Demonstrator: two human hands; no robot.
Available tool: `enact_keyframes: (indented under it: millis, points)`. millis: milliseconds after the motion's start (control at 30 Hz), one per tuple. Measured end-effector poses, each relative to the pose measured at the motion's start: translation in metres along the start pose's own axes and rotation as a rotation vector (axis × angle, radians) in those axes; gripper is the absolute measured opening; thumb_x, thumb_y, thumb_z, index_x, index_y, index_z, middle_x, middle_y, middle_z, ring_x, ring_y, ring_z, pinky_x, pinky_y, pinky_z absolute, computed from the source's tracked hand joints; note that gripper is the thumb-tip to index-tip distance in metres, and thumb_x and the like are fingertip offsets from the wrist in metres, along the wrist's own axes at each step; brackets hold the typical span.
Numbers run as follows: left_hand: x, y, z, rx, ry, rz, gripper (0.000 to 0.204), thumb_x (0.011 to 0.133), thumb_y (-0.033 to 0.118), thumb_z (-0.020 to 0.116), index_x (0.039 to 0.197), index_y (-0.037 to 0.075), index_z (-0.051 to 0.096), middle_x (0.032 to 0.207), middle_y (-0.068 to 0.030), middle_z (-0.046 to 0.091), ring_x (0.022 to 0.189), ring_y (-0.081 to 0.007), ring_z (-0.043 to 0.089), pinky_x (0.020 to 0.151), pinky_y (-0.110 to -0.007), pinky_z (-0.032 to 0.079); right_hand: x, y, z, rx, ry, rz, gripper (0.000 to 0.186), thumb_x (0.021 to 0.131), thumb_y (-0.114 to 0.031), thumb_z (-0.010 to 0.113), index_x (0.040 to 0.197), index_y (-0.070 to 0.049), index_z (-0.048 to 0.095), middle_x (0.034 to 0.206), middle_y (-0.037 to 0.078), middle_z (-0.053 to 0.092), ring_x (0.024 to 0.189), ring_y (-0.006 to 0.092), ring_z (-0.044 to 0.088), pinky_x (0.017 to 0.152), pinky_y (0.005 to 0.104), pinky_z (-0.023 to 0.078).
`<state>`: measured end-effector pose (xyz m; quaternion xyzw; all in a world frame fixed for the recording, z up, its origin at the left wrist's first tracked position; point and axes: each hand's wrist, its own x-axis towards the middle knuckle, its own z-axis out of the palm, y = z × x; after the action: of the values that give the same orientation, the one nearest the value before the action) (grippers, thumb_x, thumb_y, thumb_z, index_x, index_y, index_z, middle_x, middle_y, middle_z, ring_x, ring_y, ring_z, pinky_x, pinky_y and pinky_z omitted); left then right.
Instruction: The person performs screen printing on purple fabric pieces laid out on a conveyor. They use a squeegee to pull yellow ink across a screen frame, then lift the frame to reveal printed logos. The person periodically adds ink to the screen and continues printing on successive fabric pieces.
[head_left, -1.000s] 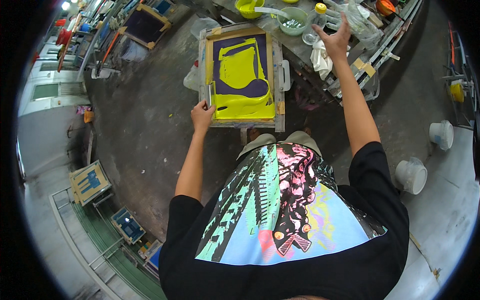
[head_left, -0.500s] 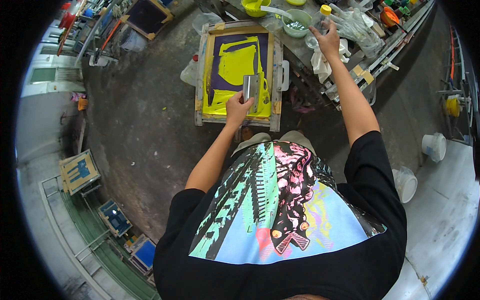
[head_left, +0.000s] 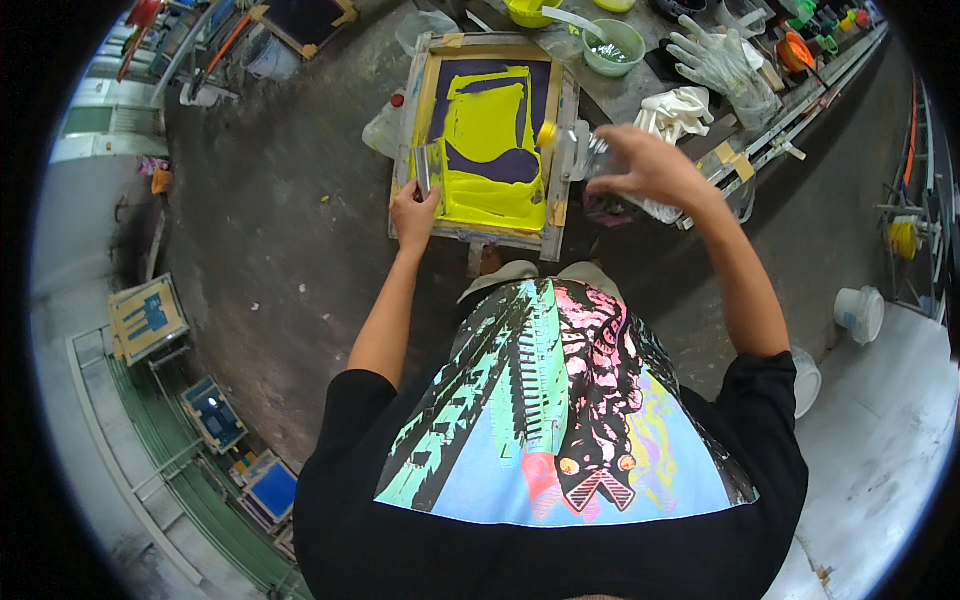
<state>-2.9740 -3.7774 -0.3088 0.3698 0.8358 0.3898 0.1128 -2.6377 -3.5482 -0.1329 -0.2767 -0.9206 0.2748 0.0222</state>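
A screen-printing frame (head_left: pixel 402 160) lies in front of me, its dark mesh partly covered with bright yellow ink (head_left: pixel 492 212). My left hand (head_left: pixel 411 213) is closed around a shiny metal-edged squeegee (head_left: pixel 428 168) at the left side of the mesh. My right hand (head_left: pixel 652 172) grips a clear plastic bottle with a yellow cap (head_left: pixel 575 147). The bottle is tipped on its side, cap pointing left over the frame's right edge. Whether liquid comes out cannot be made out. My right fingers partly cover the bottle's body.
On the bench to the right are a pale green bowl (head_left: pixel 614 50) with a white spatula, a white cloth (head_left: pixel 674 115) and clear plastic gloves (head_left: pixel 722 65). A yellow bowl (head_left: pixel 530 12) stands behind. A bottle with a red cap (head_left: pixel 384 128) sits left of the frame.
My right hand has lifted the yellow-capped bottle from the bench and brought it left, tipped over the frame's edge. My left hand has moved the squeegee leftward, and the yellow ink's outline has changed.
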Motion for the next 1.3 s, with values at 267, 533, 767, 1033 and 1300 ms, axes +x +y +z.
enact_keyframes:
  millis: [267, 533, 767, 1033, 1300]
  points:
    - [0.002, 0.01, 0.0, -0.178, 0.025, -0.091, 0.029, 0.086, 0.025, 0.078, 0.096, -0.002, 0.072, 0.065, -0.0049, 0.063, 0.058, -0.011, 0.055, 0.056, -0.033, 0.044, 0.051, -0.03, 0.081, -0.552, -0.527, -0.116, 0.056, 0.068, -0.05, 0.088, 0.09, -0.001, 0.077, 0.089, 0.015, 0.076, 0.087, 0.0338, 0.074, 0.075, 0.0439, 0.061]
    - [0.002, -0.013, -0.008, -0.262, 0.14, -0.065, 0.033, 0.085, 0.026, 0.079, 0.091, -0.004, 0.07, 0.066, -0.0066, 0.063, 0.058, -0.0118, 0.055, 0.056, -0.033, 0.044, 0.084, -0.057, 0.103, -0.547, -0.565, -0.168, 0.051, 0.07, -0.046, 0.088, 0.087, 0.001, 0.076, 0.087, 0.016, 0.075, 0.086, 0.0349, 0.073, 0.074, 0.044, 0.06]
    - [0.014, -0.018, -0.012, -0.236, 0.094, -0.022, 0.035, 0.084, 0.027, 0.079, 0.094, -0.006, 0.07, 0.068, -0.0095, 0.065, 0.06, -0.0138, 0.058, 0.059, -0.033, 0.047, 0.106, -0.082, 0.114, -0.502, -0.55, -0.127, 0.051, 0.07, -0.045, 0.09, 0.094, -0.002, 0.078, 0.095, 0.014, 0.077, 0.092, 0.0318, 0.074, 0.076, 0.0428, 0.061]
    - [0.028, -0.022, -0.022, -0.044, 0.034, 0.031, 0.033, 0.086, 0.027, 0.077, 0.103, -0.001, 0.072, 0.072, -0.0099, 0.068, 0.064, -0.016, 0.063, 0.062, -0.036, 0.049, 0.071, -0.037, 0.117, -0.455, -0.459, -0.048, 0.048, 0.072, -0.044, 0.088, 0.095, -0.003, 0.078, 0.093, 0.014, 0.076, 0.092, 0.0336, 0.073, 0.077, 0.0441, 0.06]
    - [-0.006, 0.019, 0.029, -0.013, -0.058, 0.092, 0.025, 0.086, 0.024, 0.073, 0.097, 0.002, 0.069, 0.079, -0.0196, 0.068, 0.073, -0.0373, 0.067, 0.066, -0.046, 0.05, 0.01, 0.004, 0.109, -0.22, -0.187, 0.004, 0.074, 0.075, -0.049, 0.084, 0.134, -0.01, 0.063, 0.112, 0.014, 0.067, 0.107, 0.0332, 0.067, 0.089, 0.0444, 0.055]
